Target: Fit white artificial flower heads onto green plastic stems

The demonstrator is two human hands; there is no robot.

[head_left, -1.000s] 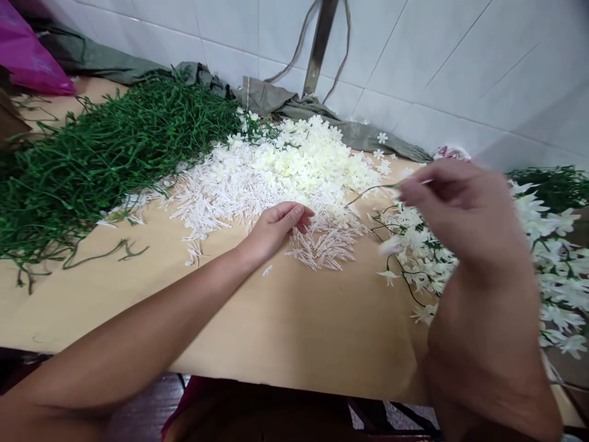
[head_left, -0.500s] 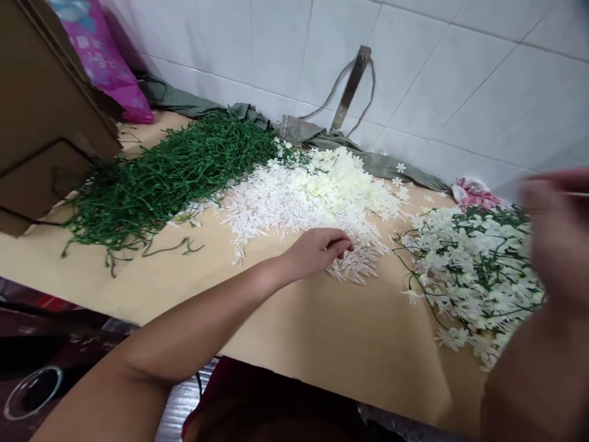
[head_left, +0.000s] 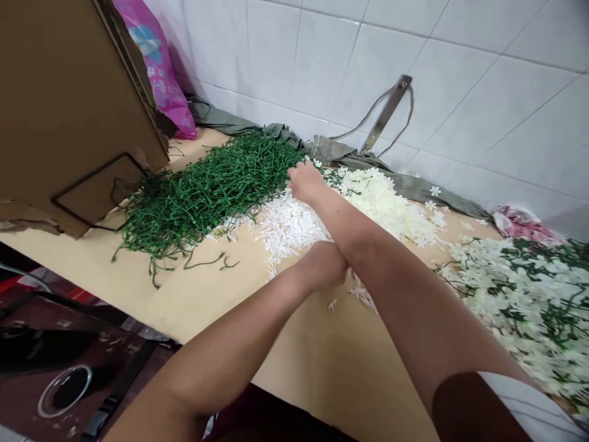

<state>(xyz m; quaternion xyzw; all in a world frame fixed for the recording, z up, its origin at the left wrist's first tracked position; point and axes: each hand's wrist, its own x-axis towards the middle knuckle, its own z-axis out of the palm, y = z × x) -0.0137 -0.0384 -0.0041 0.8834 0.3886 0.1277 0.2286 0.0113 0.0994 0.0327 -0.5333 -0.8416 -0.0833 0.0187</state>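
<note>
My right hand (head_left: 305, 181) reaches across to the right edge of the green stem pile (head_left: 221, 184), its fingers curled at the stems; what they hold, if anything, is hidden. Under my right forearm lies my left hand (head_left: 327, 265), its fingers hidden by that arm, beside the white slender pieces (head_left: 292, 224). Loose cream petals (head_left: 391, 205) are heaped to the right of my right hand. A few more white slender pieces (head_left: 363, 296) lie just right of my left hand.
Finished-looking white flowers on green stems (head_left: 519, 307) are piled at the right. A cardboard box (head_left: 69, 104) and a pink bag (head_left: 168, 92) stand at the left. Grey cloth (head_left: 414, 187) runs along the tiled wall, below a metal bracket (head_left: 386, 113). A pink and white cloth (head_left: 524, 224) lies at the back right.
My right hand has swung from the far right, over my left hand, to the green stems. The view has shifted, so the table's contents appear further right and lower.
</note>
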